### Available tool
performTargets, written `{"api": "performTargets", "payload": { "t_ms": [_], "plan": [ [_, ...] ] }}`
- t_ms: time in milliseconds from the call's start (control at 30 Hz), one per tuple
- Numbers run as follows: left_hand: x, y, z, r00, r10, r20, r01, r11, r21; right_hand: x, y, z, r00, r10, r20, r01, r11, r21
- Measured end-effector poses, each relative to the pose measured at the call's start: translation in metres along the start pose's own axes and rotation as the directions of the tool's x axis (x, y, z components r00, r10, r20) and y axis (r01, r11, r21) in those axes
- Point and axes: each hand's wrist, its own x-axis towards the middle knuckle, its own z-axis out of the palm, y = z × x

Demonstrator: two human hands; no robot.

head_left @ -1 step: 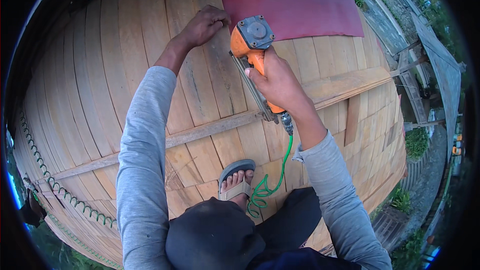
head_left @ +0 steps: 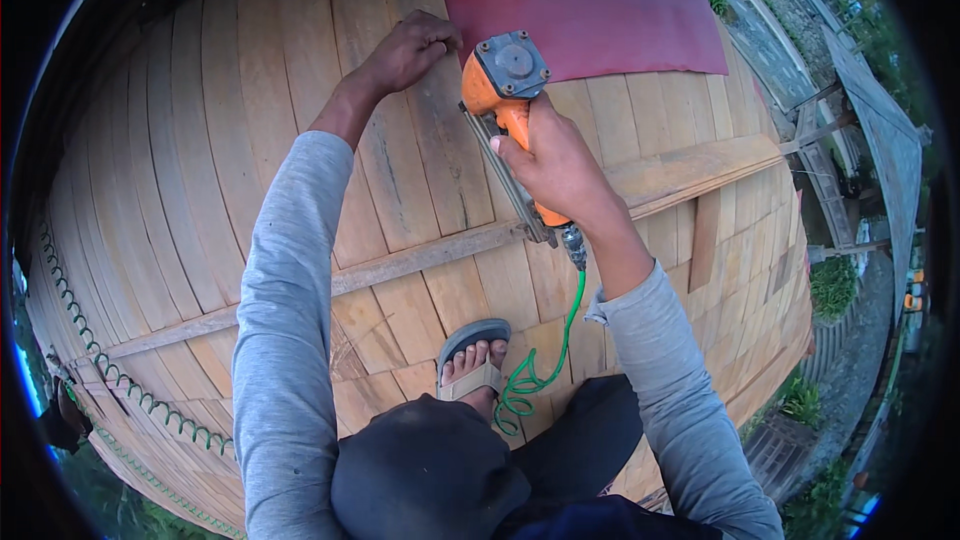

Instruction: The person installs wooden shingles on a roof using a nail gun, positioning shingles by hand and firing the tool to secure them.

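My right hand [head_left: 562, 162] is wrapped round the handle of an orange and grey pneumatic nail gun [head_left: 488, 92]. Its long magazine slants down toward a wooden batten [head_left: 430, 254], and a green coiled air hose [head_left: 566, 335] runs from the handle's end toward my foot. The gun's head covers part of the lower left corner of a dark red sheet [head_left: 600, 20]. Just left of the gun, my left hand [head_left: 408, 50] rests at the sheet's left edge with curled fingers. Whatever its fingertips pinch, if anything, is hidden. Long wooden shingles [head_left: 300, 60] lie beneath both hands.
A sandalled foot [head_left: 472, 368] stands on the shingles below the batten. To the right, a long stack of thin boards [head_left: 700, 172] lies across the slope. Another green coiled hose [head_left: 140, 395] trails at the left. The roof ends at the right, above ground and a lower roof [head_left: 880, 130].
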Motion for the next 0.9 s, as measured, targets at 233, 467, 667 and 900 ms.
{"api": "performTargets", "payload": {
  "t_ms": [233, 467, 667, 900],
  "plan": [
    [0.002, 0.013, 0.001, 0.998, -0.061, -0.023, 0.061, 0.998, 0.001, 0.001, 0.004, 0.001, 0.999, 0.038, -0.004, -0.038, 0.997, -0.060],
    [-0.002, -0.008, -0.009, 1.000, -0.013, 0.013, 0.014, 0.999, -0.048, 0.003, -0.016, 0.006, 0.999, 0.033, 0.029, -0.032, 0.998, -0.056],
    [0.003, -0.002, -0.009, 1.000, -0.020, 0.010, 0.021, 0.992, -0.123, -0.003, -0.001, -0.001, 0.999, 0.051, -0.007, -0.050, 0.994, 0.101],
    [0.002, 0.000, -0.021, 0.956, -0.288, 0.061, 0.283, 0.845, -0.454, 0.009, -0.019, 0.015, 0.998, -0.034, 0.044, 0.034, 0.999, 0.003]
  ]
}}
